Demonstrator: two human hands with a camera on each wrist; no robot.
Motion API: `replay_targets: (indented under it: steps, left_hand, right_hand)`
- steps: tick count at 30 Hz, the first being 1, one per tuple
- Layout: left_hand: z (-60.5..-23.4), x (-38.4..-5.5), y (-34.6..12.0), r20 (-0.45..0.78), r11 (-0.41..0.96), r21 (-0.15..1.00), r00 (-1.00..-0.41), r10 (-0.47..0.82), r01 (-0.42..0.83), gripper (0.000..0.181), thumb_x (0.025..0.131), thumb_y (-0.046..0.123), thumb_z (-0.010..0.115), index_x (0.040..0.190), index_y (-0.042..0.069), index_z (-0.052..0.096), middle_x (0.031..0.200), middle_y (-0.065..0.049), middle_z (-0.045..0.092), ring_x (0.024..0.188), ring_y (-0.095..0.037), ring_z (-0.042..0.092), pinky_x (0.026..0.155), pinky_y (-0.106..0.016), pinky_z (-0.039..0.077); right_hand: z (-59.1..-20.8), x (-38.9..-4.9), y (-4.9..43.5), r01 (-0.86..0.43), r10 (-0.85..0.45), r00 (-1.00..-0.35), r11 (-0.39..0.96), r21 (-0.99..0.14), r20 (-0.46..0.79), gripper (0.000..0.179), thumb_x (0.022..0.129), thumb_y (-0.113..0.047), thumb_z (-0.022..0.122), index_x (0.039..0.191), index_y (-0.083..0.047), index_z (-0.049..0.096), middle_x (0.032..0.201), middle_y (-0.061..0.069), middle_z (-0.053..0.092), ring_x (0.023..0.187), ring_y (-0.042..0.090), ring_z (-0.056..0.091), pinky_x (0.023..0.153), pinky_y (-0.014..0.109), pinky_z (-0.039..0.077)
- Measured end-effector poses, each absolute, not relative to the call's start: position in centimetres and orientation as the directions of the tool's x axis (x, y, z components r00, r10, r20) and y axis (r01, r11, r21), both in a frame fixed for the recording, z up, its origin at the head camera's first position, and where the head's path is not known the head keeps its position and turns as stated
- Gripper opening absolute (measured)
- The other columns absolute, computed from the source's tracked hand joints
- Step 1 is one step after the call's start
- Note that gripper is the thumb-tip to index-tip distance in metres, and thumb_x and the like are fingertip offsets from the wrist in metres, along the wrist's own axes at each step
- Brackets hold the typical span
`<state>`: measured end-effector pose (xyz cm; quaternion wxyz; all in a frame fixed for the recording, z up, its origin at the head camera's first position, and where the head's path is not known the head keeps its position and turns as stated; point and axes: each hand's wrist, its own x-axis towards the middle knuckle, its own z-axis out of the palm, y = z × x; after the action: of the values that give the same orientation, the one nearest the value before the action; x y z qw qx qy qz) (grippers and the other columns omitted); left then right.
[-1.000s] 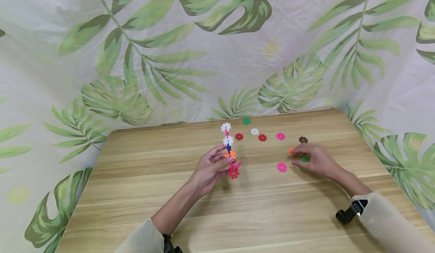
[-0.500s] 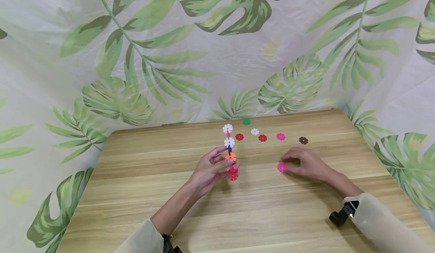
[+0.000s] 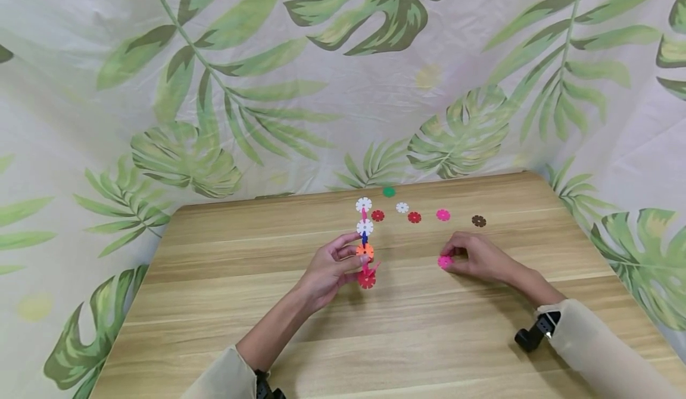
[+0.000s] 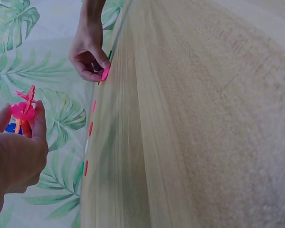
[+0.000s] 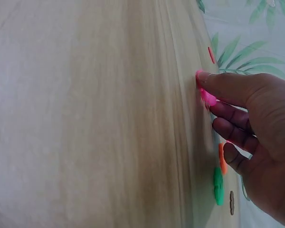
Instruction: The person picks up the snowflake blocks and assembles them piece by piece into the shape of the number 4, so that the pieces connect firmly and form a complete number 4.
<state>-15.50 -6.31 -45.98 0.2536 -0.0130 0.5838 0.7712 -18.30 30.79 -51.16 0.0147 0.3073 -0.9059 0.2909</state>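
Note:
My left hand [image 3: 329, 271] grips a chain of interlocked flower-shaped plastic discs by its orange disc [image 3: 365, 250], holding it above the table. Two white discs [image 3: 364, 227] extend away from the fingers, joined by pink and blue pieces. At the near end hang a red disc [image 3: 367, 279] and pink ones standing edge-on. My right hand [image 3: 479, 257] pinches a loose pink disc [image 3: 445, 262] between thumb and finger. The right wrist view shows this pink disc [image 5: 208, 97] raised on its edge at the tabletop.
Beside the right hand lie an orange disc [image 5: 222, 158] and a green disc [image 5: 218, 186], hidden in the head view. Farther back are brown [image 3: 479, 221], pink [image 3: 442, 215], red [image 3: 414, 217], white [image 3: 402, 207] and green [image 3: 389, 192] discs. A leaf-patterned cloth [image 3: 300, 119] hangs behind the table.
My right hand has moved left from beside the orange and green discs to the loose pink disc and taken hold of it. The chain in my left hand has shifted slightly right and nearer.

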Motion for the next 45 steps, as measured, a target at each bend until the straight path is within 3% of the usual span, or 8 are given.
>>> replay_targets:
  steps: [10, 21, 31, 45]
  left_hand:
    - [-45.9, -15.6, -6.4, -0.306, -0.192, 0.894, -0.864, 0.400, -0.406, 0.063, 0.097, -0.002, 0.072, 0.155, 0.008, 0.050, 0.111, -0.002, 0.067, 0.096, -0.016, 0.069, 0.087, -0.034, 0.063]
    - [-45.6, -15.4, -6.7, -0.297, -0.224, 0.879, -0.851, 0.433, -0.421, 0.071, 0.095, -0.011, 0.070, 0.158, 0.006, 0.043, 0.117, -0.005, 0.063, 0.098, -0.015, 0.071, 0.087, -0.030, 0.063]
    - [-45.7, -15.4, -6.8, -0.311, -0.166, 0.893, -0.841, 0.443, -0.418, 0.073, 0.093, -0.009, 0.073, 0.158, 0.009, 0.044, 0.121, -0.007, 0.058, 0.097, -0.015, 0.065, 0.086, -0.029, 0.062]
    - [-45.9, -15.2, -6.9, -0.239, -0.132, 0.937, -0.870, 0.431, -0.323, 0.067, 0.096, -0.008, 0.069, 0.158, 0.005, 0.048, 0.124, -0.011, 0.054, 0.105, -0.015, 0.070, 0.089, -0.028, 0.061]
  right_hand:
    - [-51.4, -18.1, 30.3, -0.544, -0.530, -0.817, 0.581, -0.605, 0.226, 0.024, 0.084, -0.005, 0.090, 0.103, -0.013, 0.078, 0.094, -0.007, 0.074, 0.082, 0.009, 0.068, 0.072, 0.027, 0.060]
    - [-51.2, -17.7, 29.5, -0.522, -0.509, -0.830, 0.562, -0.641, 0.229, 0.021, 0.086, -0.004, 0.087, 0.104, -0.011, 0.080, 0.095, -0.005, 0.079, 0.083, 0.006, 0.070, 0.072, 0.024, 0.060]
    - [-50.3, -17.1, 27.6, -0.576, -0.500, -0.795, 0.445, -0.686, 0.343, 0.023, 0.084, 0.002, 0.086, 0.103, -0.011, 0.081, 0.095, -0.002, 0.080, 0.081, 0.007, 0.070, 0.070, 0.023, 0.060]
    - [-48.5, -15.4, 24.2, -0.394, -0.388, -0.882, 0.297, -0.870, 0.267, 0.018, 0.091, -0.004, 0.083, 0.108, -0.009, 0.080, 0.100, 0.002, 0.080, 0.084, 0.015, 0.072, 0.074, 0.027, 0.062]
